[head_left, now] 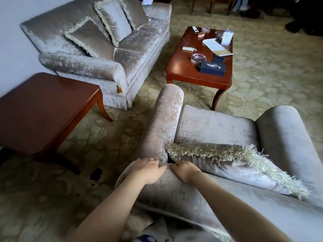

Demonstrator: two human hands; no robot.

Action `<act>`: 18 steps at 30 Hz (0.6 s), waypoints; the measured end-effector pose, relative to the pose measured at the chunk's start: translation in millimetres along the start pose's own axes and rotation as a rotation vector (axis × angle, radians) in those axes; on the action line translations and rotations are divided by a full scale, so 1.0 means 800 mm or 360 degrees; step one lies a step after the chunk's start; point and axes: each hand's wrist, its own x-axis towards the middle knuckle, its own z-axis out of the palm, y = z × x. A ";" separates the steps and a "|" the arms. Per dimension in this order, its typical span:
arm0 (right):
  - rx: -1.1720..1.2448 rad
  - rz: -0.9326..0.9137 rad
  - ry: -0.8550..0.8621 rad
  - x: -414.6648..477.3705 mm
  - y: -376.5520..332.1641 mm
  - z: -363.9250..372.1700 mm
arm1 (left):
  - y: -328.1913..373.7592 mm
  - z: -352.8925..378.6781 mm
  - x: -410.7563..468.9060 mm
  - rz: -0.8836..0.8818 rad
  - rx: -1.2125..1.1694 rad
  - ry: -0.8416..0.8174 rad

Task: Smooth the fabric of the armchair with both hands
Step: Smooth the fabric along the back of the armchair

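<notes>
Directly below the camera stands the armchair (pixel 216 130), upholstered in grey crushed velvet, seen from behind its back. Both hands lie flat on the fabric at the top corner of the backrest, where the chair's rolled arm (pixel 162 119) meets it. The left hand (pixel 148 170) rests palm down with fingers extended toward the rolled arm; its grip is released, nothing grasped. The right hand (pixel 185 170) lies just beside it, palm down, fingers spread and pointing toward the left hand; its grip is likewise released. The fingertips of the two hands are near each other but apart. A fringed cushion (pixel 232 165) leans against the inside of the backrest, just beside the right hand. The seat cushion (pixel 215 126) is bare. A velvet sofa (pixel 97 46) with three fringed cushions stands beyond. A wooden coffee bench (pixel 188 70) carries a tissue box (pixel 212 68), a glass ashtray (pixel 198 58) and papers. A side bench (pixel 40 109) stands left, on patterned carpet (pixel 272 70).
</notes>
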 end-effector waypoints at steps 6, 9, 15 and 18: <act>-0.0205 -0.0042 0.0106 -0.050 -0.004 0.006 | -0.006 0.006 -0.010 0.0070 0.0135 0.0113; -0.0287 0.0060 0.0186 -0.065 0.005 0.014 | -0.003 0.004 -0.010 0.0046 0.0118 0.0100; -0.0354 0.0004 0.0377 -0.097 0.040 0.024 | 0.023 -0.006 -0.021 -0.0176 -0.0008 -0.0008; -0.0379 0.0012 0.0437 -0.123 0.082 0.017 | 0.080 -0.004 -0.026 -0.0231 -0.0017 0.0080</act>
